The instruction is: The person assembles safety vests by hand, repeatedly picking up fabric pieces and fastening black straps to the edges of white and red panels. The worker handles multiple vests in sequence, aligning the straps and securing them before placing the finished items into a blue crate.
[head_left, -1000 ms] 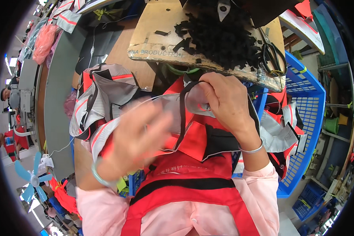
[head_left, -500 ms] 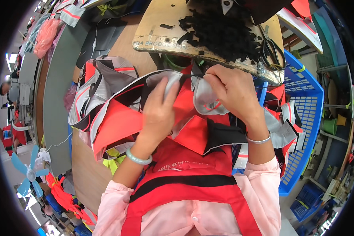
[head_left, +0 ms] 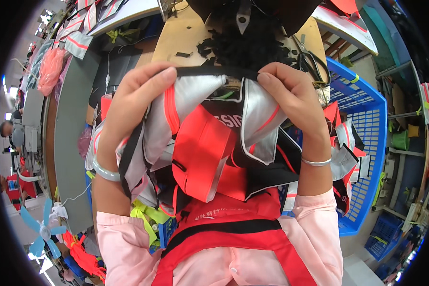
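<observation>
Head view: your left hand (head_left: 140,97) and right hand (head_left: 293,93) each pinch black strip (head_left: 202,71), thumb against fingers, short run stretched between them. Cloth (head_left: 202,152), grey and red, hangs below strip above your lap, by desk's (head_left: 170,40) near edge. Best keep pull even, strip flat and untwisted; loose folds beneath could bunch.

Black scraps (head_left: 243,50) heap mid-desk; scissors (head_left: 314,66) near right edge. Blue basket (head_left: 381,128) beyond that edge, more cloth (head_left: 341,162) in or against it. Fan (head_left: 45,232) well left of desk.
</observation>
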Available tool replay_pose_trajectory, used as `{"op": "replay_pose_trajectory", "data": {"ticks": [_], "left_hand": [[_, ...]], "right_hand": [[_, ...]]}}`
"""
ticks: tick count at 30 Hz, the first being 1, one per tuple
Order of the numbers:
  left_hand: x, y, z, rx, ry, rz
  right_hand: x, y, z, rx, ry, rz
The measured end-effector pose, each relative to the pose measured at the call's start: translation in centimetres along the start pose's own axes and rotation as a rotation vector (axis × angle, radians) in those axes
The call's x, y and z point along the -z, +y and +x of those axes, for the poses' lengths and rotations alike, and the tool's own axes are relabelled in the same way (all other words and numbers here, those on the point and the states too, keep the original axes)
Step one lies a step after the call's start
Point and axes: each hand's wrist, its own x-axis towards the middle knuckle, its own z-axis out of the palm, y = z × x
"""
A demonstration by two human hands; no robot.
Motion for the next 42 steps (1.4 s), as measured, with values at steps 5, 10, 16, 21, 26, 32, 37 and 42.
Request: {"op": "replay_pose_trajectory", "data": {"ticks": [5,10,16,21,26,32,37,42], "left_hand": [[1.6,1.2,5.3,0.052,-0.016,0.238],[2.3,0.9,8.7,0.092,0.015,0.367],[1.9,1.1,10.7,0.097,0.033,0.437],[2.5,1.1,11.5,0.108,0.004,0.402],[2.6,1.2,11.2,0.001,0.036,0.416],[3.1,1.7,12.0,-0.005,0.001,0.463],[4.7,2.2,12.1,-0.066,0.026,0.499],[4.6,1.2,8.5,0.066,0.022,0.378]], "right_hand": [[0.3,1.7,2.2,0.005,0.060,-0.123],[0.6,2.8,4.8,-0.011,0.060,-0.232],[1.0,3.8,6.1,-0.061,0.099,-0.283],[1.1,3.7,6.8,0.001,0.112,-0.312],[1.4,3.0,6.9,0.023,0.110,-0.325],[1.6,3.7,7.6,0.070,0.155,-0.322],[2.9,2.5,6.7,0.045,0.175,-0.400],[4.3,-1.8,-1.9,-0.011,-0.052,-0.288]]}}
